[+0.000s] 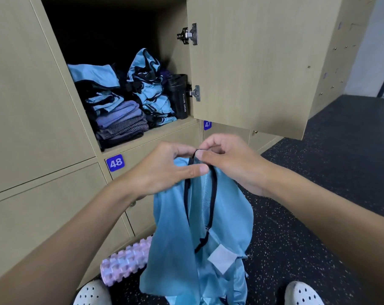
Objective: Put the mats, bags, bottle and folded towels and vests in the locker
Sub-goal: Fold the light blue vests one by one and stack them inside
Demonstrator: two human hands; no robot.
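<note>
Vest [199,227], light blue with black trim, hangs in front of the person, pinched at its top edge by both hands. Left hand [164,170] grips the fabric and the black strap with thumb laid across the front; right hand [228,159] sits just beside it, fingertips almost touching, closed narrow on the same black strap. Below the hands the vest drops toward the speckled floor [318,194], a white label [223,258] showing near its lower part.

Above and beyond the left hand stands the open locker [111,40], its door [252,62] swung out above the right hand. Inside lie a stack of folded blue vests and purple towels [118,115], a second pile of blue vests [151,91] and a black bottle [179,95] at the far right. Number plates 48 [115,162] and 47 [207,124] mark the doors below. Beneath the left forearm a pink foam roller [125,260] lies on the floor, close to 2 white shoes [91,293].
</note>
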